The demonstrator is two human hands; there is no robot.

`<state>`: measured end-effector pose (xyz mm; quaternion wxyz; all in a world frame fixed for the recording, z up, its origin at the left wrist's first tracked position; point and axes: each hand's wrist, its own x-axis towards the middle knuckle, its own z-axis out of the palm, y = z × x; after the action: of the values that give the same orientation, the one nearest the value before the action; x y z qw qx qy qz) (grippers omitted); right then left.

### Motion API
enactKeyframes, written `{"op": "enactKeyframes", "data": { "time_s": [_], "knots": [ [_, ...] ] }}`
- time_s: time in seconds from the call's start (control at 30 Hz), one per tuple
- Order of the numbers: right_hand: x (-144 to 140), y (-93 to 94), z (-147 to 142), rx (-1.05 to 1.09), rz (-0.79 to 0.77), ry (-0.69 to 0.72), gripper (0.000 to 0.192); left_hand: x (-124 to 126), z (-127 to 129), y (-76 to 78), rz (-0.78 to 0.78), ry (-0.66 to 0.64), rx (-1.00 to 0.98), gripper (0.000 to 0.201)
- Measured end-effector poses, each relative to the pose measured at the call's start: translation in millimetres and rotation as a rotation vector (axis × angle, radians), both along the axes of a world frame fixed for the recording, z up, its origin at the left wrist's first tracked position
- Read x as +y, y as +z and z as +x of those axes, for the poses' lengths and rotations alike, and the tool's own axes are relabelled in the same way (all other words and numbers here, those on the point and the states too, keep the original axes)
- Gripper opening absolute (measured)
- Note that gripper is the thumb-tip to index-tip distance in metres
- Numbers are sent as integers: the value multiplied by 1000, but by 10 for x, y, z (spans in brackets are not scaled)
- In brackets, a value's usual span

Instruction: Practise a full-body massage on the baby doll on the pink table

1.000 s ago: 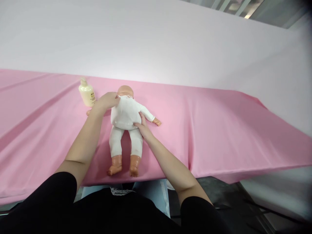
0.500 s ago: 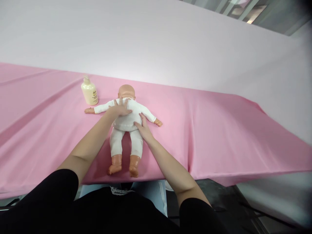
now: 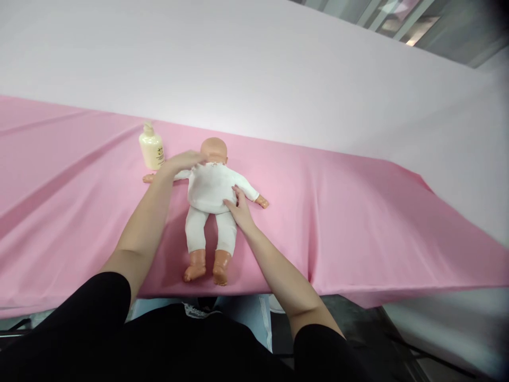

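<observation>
Doll (image 3: 209,185) lay face down on the pink cloth (image 3: 358,212), steadied by two flat hands.
Left hand (image 3: 181,161) spread open at its shoulder; right hand (image 3: 237,206) pressed flat at its hip; holding nothing.

I count one doll (image 3: 209,199) on the tabletop (image 3: 358,223), lying face down near its front edge. It has one bald head, two arms stretched out sideways and two legs ending in two bare feet at that front edge. I count one cream bottle (image 3: 151,150), standing toward the tabletop's back edge, just beside the doll's outstretched arm. One pink cloth covers the tabletop. Two hands are in view, my left hand (image 3: 183,161) and my right hand (image 3: 237,207), both on the doll.
</observation>
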<state>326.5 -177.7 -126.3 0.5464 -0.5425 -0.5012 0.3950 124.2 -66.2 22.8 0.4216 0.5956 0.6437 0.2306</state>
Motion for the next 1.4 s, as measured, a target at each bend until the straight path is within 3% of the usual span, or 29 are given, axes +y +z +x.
{"op": "enactKeyframes", "data": {
  "time_s": [0.17, 0.23, 0.3, 0.47, 0.6, 0.83, 0.97, 1.1, 1.4],
  "knots": [
    [1, 6, 12, -10, -13, 10, 77, 428, -516, -79, 221, 59, -1116, 36],
    [-4, 8, 18, -20, -27, -4, 76, 613, -675, -179, 260, 168, -1420, 37],
    [-6, 6, 27, -31, -40, -17, 74, 752, -758, -270, 249, 272, -1591, 32],
    [15, -35, 62, -33, -25, -1, 75, 862, -732, -364, 186, 335, -1565, 30],
    [12, -29, 69, -45, -36, 2, 75, 837, -710, -326, 233, 324, -1572, 31],
    [-2, -14, 70, -42, -40, 0, 74, 851, -676, -260, 228, 456, -1655, 34],
    [22, -57, 89, -41, -28, 4, 74, 851, -653, -266, 177, 442, -1657, 37],
    [29, -62, 90, -31, -22, 21, 75, 836, -643, -279, 180, 425, -1804, 35],
    [15, -24, 82, -36, -22, 20, 75, 893, -692, -300, 163, 390, -1799, 36]
  ]
}}
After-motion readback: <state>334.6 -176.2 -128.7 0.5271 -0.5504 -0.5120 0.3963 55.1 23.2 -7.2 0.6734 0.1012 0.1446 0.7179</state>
